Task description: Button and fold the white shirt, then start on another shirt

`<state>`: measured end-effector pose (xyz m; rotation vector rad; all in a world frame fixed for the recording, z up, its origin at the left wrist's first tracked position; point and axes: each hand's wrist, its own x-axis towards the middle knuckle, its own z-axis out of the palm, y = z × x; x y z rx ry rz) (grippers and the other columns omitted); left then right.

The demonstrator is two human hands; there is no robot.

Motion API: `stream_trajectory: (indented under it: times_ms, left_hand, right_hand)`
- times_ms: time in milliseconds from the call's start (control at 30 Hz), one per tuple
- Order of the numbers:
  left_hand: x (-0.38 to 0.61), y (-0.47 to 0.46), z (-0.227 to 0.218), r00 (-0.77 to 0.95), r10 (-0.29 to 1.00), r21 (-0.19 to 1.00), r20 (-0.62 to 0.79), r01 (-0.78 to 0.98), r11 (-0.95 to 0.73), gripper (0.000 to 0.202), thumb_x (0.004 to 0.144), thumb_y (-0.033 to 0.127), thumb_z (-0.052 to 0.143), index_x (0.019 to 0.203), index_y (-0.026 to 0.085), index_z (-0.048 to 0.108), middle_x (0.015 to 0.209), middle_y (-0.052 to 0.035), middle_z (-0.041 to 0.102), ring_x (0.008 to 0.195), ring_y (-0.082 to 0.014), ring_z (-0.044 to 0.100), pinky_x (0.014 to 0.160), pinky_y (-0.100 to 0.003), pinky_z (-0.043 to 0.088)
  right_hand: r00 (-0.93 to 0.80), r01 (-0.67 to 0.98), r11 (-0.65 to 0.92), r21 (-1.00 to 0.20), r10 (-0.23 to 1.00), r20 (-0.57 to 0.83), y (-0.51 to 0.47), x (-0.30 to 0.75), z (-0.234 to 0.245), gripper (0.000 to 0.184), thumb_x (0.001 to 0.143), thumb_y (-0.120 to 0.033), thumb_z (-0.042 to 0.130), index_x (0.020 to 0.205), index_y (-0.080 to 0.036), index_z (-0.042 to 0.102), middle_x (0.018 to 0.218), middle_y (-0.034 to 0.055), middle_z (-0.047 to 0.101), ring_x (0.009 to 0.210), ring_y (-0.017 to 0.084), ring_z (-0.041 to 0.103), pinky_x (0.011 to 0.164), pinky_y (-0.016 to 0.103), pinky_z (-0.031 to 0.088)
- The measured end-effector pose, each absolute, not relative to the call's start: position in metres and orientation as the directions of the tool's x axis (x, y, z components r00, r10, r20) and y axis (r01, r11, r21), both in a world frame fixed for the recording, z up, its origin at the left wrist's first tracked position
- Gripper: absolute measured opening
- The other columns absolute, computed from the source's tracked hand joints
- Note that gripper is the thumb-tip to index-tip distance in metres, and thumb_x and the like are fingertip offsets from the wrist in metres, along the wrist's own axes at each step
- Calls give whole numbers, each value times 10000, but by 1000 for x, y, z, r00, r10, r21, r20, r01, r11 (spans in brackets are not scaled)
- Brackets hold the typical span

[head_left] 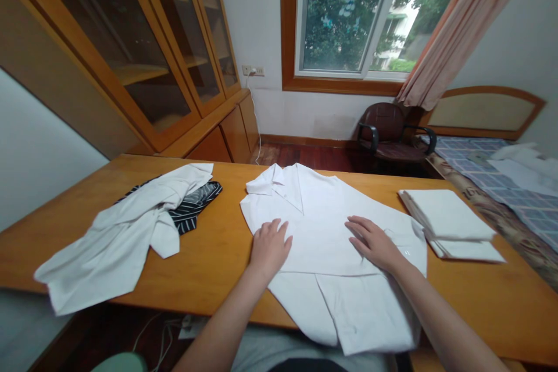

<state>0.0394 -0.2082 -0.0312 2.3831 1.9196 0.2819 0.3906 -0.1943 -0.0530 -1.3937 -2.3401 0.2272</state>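
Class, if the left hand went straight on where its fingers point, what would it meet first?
Resting on the white shirt, the left hand would probably meet the collar first; depth is hard to judge.

no readable text, label, brand, number or sign on anything in view.

The one camera looks from the person's head, forward and down over the near table (218, 267), toward that window (349, 17).
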Motion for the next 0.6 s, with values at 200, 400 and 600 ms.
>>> stream_trajectory:
  times_ms: [200,400,600]
  left_hand:
    - [-20,-129,-5,52,996,277,67,958,-69,386,965,298,458,1297,192,624,1325,-119,577,1075,-257,637,951,-352,495]
    - [-51,-84,-13,120,981,349,-153,935,-60,364,869,326,601,1188,163,662,1223,-129,684,1123,-266,642,947,-315,480]
    - [-68,-80,-11,164,964,411,-208,909,-65,258,820,334,598,991,163,689,1093,-108,730,1008,-252,668,851,-289,484]
  right_hand:
    - [-350,847,415,-334,906,237,-184,379,-45,390,963,-449,532,1254,-218,652,1133,131,650,1042,281,592,947,444,496]
    - [-350,878,367,-308,930,112,-167,381,-34,335,927,-506,573,1036,-218,704,940,89,671,899,250,594,823,373,476]
    - [-314,884,301,-358,949,23,-158,394,-31,370,884,-553,606,957,-202,700,896,83,691,801,213,622,743,316,458]
